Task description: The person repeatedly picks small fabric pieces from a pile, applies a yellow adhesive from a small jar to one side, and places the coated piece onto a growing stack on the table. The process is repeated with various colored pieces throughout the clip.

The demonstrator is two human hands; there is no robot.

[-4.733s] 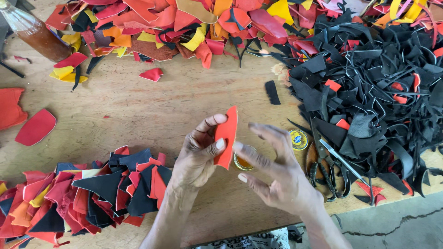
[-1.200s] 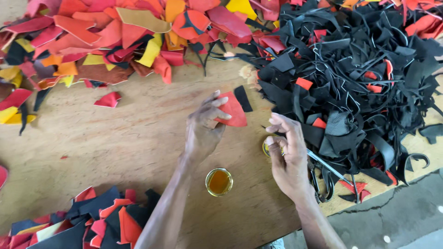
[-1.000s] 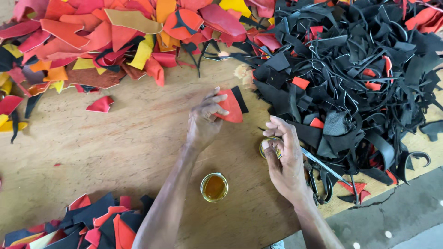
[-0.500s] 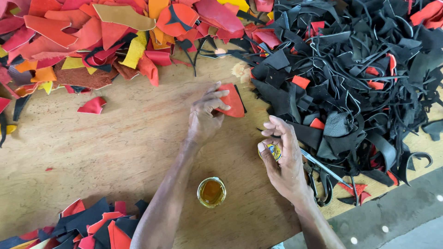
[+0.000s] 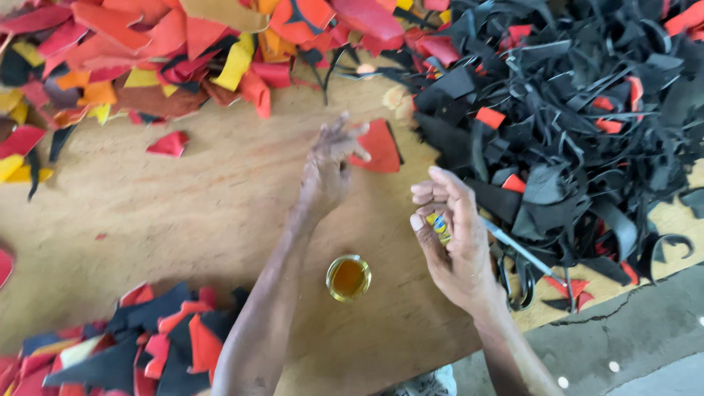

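Wooden board work surface [image 5: 183, 213], bare in the middle, ringed by leather scraps: a red, orange and yellow heap [image 5: 161, 51] along the top left, a big tangle of black strips [image 5: 572, 125] filling the right, and a smaller red-and-black pile [image 5: 147, 345] at the bottom left. One loose red scrap [image 5: 169, 144] lies alone near the upper heap. Left hand [image 5: 328, 167] reaches forward, fingers spread and loose, fingertips at the edge of a red leather piece [image 5: 378, 147] lying flat on the board just beside the black tangle (touching or just above it, cannot tell; not gripped). Right hand [image 5: 451, 235] is curled, fingers closed around a small yellow-and-blue tube [image 5: 438, 224]. A small open tin of amber glue [image 5: 348, 278] sits on the board between the two forearms, touched by neither. A thin metal tool [image 5: 517, 249] lies at the edge of the black strips, right of the right hand.
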